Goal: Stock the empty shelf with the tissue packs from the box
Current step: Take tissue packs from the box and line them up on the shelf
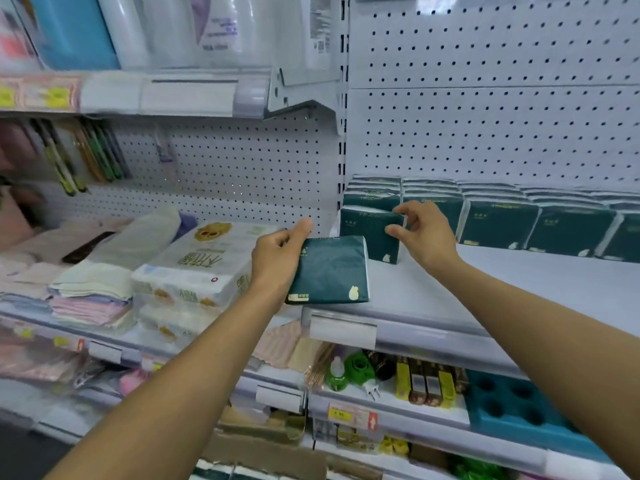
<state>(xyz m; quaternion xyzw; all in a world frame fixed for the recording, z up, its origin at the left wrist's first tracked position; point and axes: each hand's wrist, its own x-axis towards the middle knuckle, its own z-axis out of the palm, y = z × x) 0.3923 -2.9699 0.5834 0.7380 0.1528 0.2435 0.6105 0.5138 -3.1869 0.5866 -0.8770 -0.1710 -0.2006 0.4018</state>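
We find the left hand [277, 261] clamped on a dark green tissue pack [330, 270] at the shelf [519, 292] front; right hand [424, 230] fingers spread, apparently touching the upright pack [370, 233]. Light, soft; grip edges.

Bare forearms and hands [277, 258], no sleeves visible.

Bright even light, blurred left side, bowed edges.
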